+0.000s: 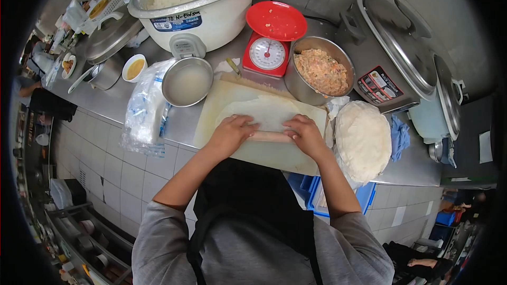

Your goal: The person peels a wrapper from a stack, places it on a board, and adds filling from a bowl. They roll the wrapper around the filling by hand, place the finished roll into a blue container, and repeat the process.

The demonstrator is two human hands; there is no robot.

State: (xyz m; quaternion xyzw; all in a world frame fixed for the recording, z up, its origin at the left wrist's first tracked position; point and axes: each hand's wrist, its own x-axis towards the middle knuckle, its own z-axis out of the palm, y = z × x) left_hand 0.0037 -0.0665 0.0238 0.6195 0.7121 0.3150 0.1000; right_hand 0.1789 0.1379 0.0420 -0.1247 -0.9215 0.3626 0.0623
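Observation:
A thin, uncut spring roll (pixel 271 136) lies across the near part of a pale, translucent wrapper sheet (pixel 259 110) on a cutting board (pixel 285 159). My left hand (pixel 232 133) has its fingers curled over the roll's left end. At the right end, my right hand (pixel 306 136) grips it the same way. To the right of the board sits a round stack of white wrappers (pixel 363 140). Behind it stands a steel pot of orange-pink minced filling (pixel 322 70). A metal bowl of cloudy liquid (pixel 187 82) is beyond my left hand.
A red kitchen scale (pixel 268 53) stands behind the board. Rice fills a large white cooker (pixel 211 26) at the back left; a grey rice cooker (pixel 391 47) is at the back right. Plastic bags (pixel 148 105) lie left. Below the counter edge is a blue crate (pixel 364 198). Other people are at the sides.

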